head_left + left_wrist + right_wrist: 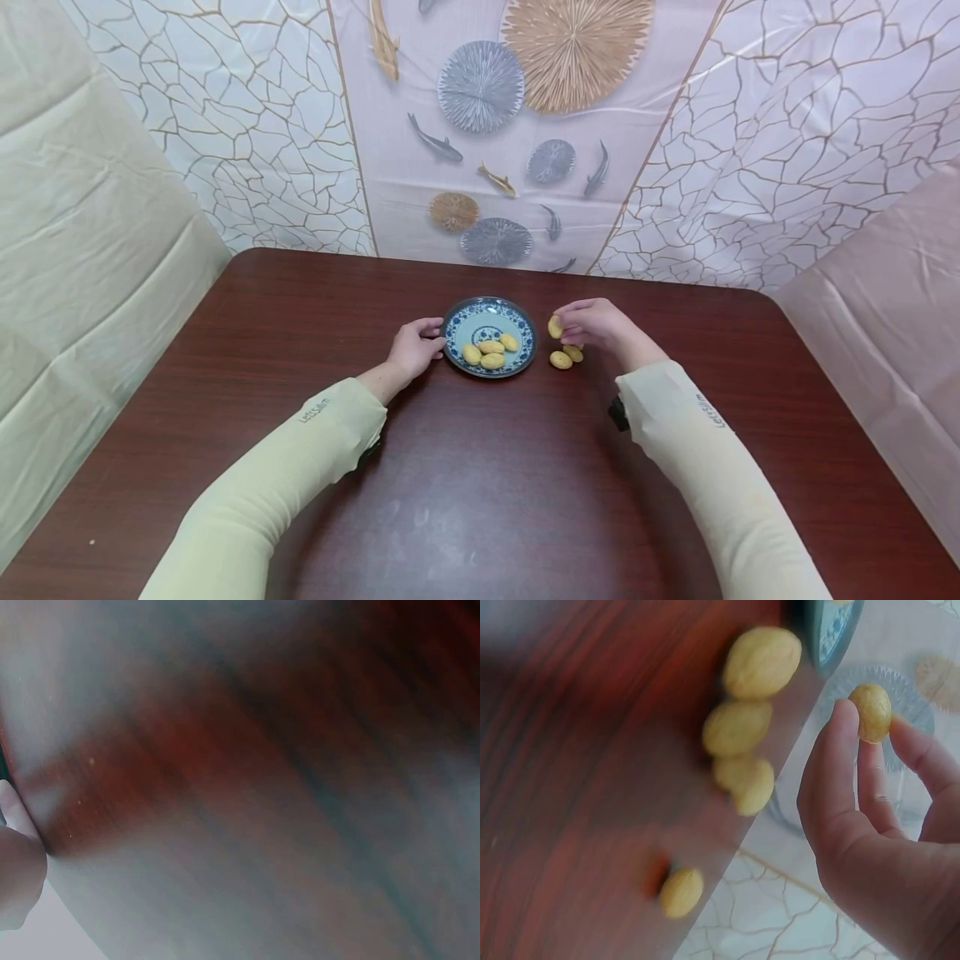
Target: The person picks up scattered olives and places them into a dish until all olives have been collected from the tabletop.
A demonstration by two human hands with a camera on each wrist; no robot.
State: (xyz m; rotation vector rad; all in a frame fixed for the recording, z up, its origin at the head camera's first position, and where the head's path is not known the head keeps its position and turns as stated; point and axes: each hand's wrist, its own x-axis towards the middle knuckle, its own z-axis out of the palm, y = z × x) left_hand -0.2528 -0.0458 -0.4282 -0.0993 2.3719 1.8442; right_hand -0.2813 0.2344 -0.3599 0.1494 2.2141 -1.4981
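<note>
My right hand [598, 323] pinches a small yellow potato-like oval [874, 712] between thumb and fingertips, raised over the table right of the plate. Below it, more loose yellow ovals [763, 663] lie on the table, a few close together and one [682, 892] apart in the right wrist view. A blue-and-white patterned plate [486, 305] with a dark rim holds several similar ovals [492, 361]. My left hand [416, 346] touches the plate's left rim with fingers and thumb spread. The left wrist view catches only a bit of that hand [19, 874].
The dark reddish-brown table [480, 500] extends toward me and to both sides. Behind its far edge hangs a patterned cloth [405, 167]; plain pale cloth [97, 250] closes off the left side.
</note>
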